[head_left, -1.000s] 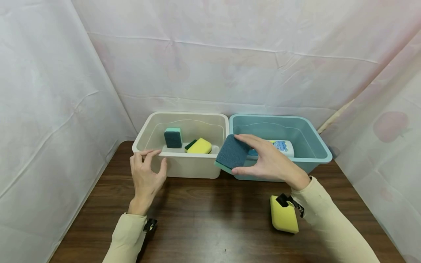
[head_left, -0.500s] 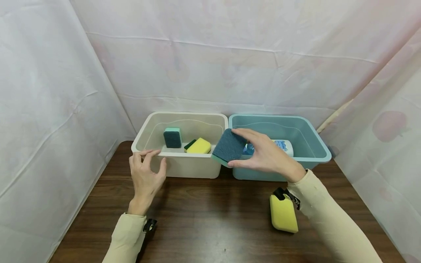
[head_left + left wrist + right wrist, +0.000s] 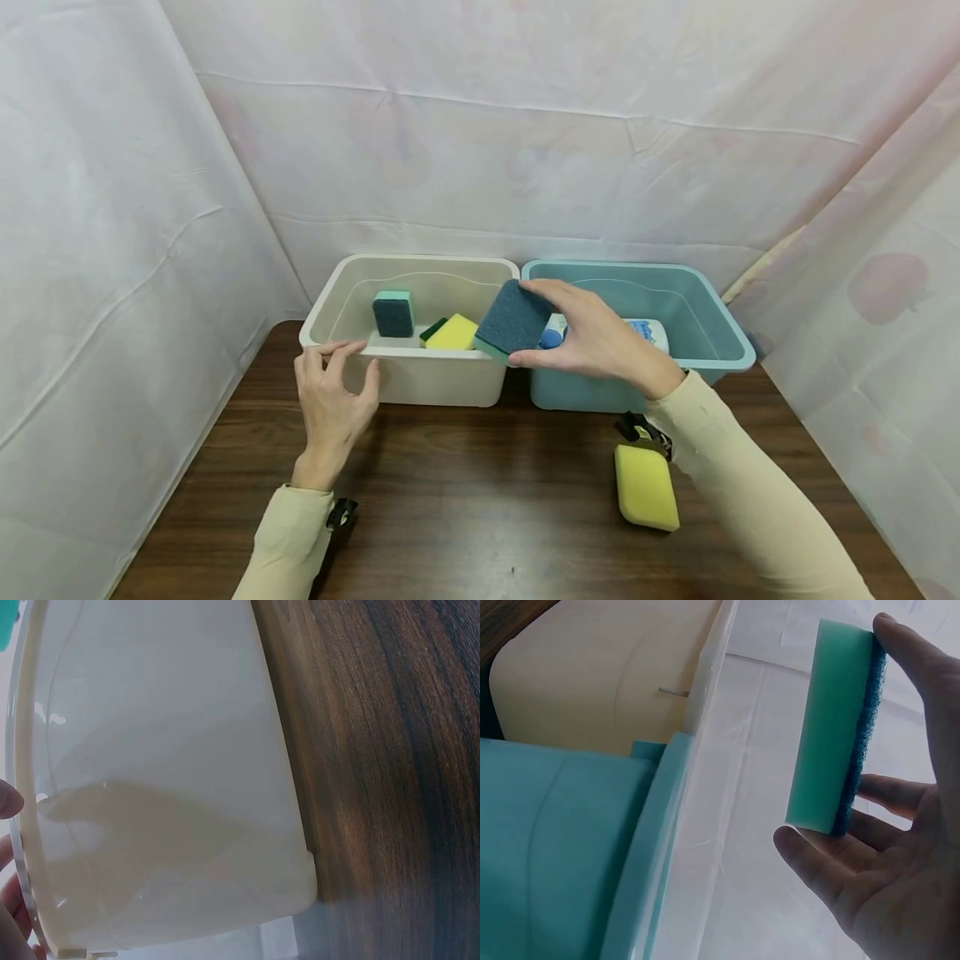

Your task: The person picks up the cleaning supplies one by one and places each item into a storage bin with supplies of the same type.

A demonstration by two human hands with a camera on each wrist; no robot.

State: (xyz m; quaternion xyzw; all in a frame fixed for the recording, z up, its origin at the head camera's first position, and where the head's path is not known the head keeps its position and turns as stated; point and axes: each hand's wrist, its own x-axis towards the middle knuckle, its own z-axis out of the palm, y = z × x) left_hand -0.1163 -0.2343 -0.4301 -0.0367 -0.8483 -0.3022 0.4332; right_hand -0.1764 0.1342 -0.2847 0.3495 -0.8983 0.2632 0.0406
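Note:
My right hand (image 3: 588, 337) pinches a green sponge with a dark blue scouring side (image 3: 516, 318) between thumb and fingers. It is raised over the spot where the two bins meet; the right wrist view shows the sponge (image 3: 832, 727) edge-on. My left hand (image 3: 333, 404) holds the front rim of the beige bin (image 3: 435, 379) near its left corner, fingers hooked over the edge. Inside this bin a second green sponge (image 3: 393, 315) stands on edge, and a yellow sponge (image 3: 454, 333) lies tilted, partly behind the front wall.
Beside the beige bin stands a blue bin (image 3: 675, 302) holding a white bottle with a blue label (image 3: 651, 332), partly hidden by my right hand. Another yellow sponge (image 3: 647, 487) lies on the wooden table (image 3: 465, 508), close to my right sleeve. Pale cloth (image 3: 480, 167) hangs behind.
My right hand has carried the green sponge up and to the left, toward the beige bin. The left hand has stayed at the rim.

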